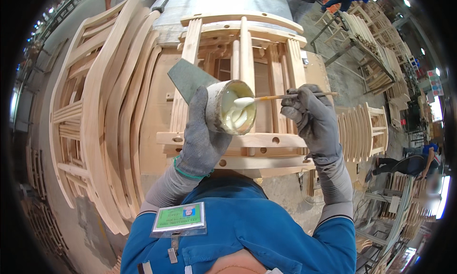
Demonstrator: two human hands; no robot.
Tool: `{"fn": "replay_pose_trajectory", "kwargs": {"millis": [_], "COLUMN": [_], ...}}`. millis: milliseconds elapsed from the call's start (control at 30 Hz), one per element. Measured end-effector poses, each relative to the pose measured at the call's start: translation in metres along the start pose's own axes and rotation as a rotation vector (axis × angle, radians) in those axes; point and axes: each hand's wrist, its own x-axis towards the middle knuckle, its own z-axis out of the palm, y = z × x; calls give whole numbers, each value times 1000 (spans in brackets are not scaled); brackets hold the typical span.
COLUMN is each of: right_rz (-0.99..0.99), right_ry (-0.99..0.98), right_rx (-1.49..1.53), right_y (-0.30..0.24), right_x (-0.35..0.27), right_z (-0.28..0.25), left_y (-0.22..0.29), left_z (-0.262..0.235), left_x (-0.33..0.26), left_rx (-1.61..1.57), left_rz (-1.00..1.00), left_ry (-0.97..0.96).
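left hand (pixel 202 141): gloved, wrapped round a glue cup (pixel 232 107), tilted
right hand (pixel 312 119): pinching a brush (pixel 278 98), tip in the glue
surface: bare wooden chair frame (pixel 247 141) under both
room: workshop, stacked chair parts (pixel 102 112) on the left

— What is the left hand (pixel 202 136) holding?

— It is gripping a tilted pot of white glue (pixel 232 107), gloved fingers (pixel 199 100) wrapping its side.

— And the right hand (pixel 312 119)?

— It is pinching a thin brush (pixel 281 97), whose tip is dipping into the glue.

— What is lying beneath?

— A bare wooden chair frame (pixel 247 141) is resting on the bench (pixel 152 126), with curved chair backs (pixel 95 107) stacking up on the left.
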Motion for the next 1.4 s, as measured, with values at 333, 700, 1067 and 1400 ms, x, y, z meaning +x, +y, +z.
{"fn": "replay_pose_trajectory", "kwargs": {"millis": [333,700,1067,1400], "right_rz": [276,-382,-320,-506], "right_ry": [45,503,523,409], "right_rx": [129,-537,-631,-1593], "right_y": [3,-100,-74,-73], "right_x": [44,241,281,289], "right_z": [-41,-183,-195,-153], "left_y": [-19,8,13,13], "left_z": [-7,-12,-24,-23], "left_x": [29,44,47,50], "left_rx": [-54,72,379,585], "left_rz": [-76,138,283,341], "left_ry": [67,252,244,230]}}
